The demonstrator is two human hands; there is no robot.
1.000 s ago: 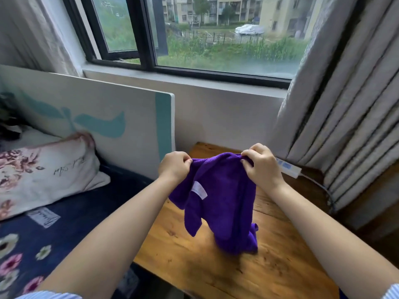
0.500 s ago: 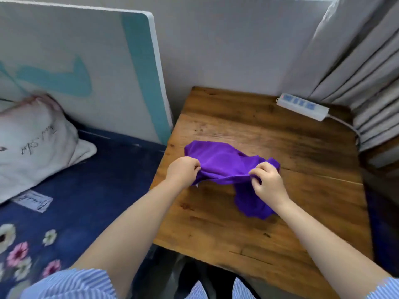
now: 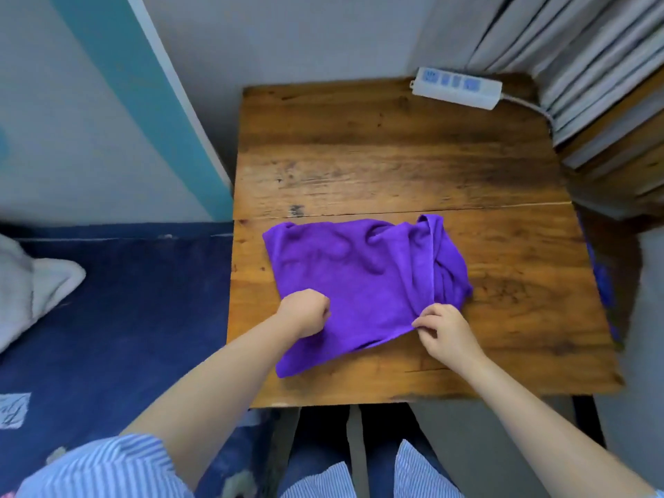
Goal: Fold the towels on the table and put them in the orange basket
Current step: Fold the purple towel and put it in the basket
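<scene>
Purple towel (image 3: 363, 282) spread rumpled on the wooden table (image 3: 395, 167), right side bunched. Left hand (image 3: 305, 312) fisted on its near edge, grasp hidden; right hand (image 3: 443, 334) pinching the near right corner.

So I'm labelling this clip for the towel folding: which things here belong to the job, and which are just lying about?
Job: purple towel, left hand and right hand both gripping its near edge, wooden table.
Lying about: power strip, curtain, pillow, blue bedding.
</scene>
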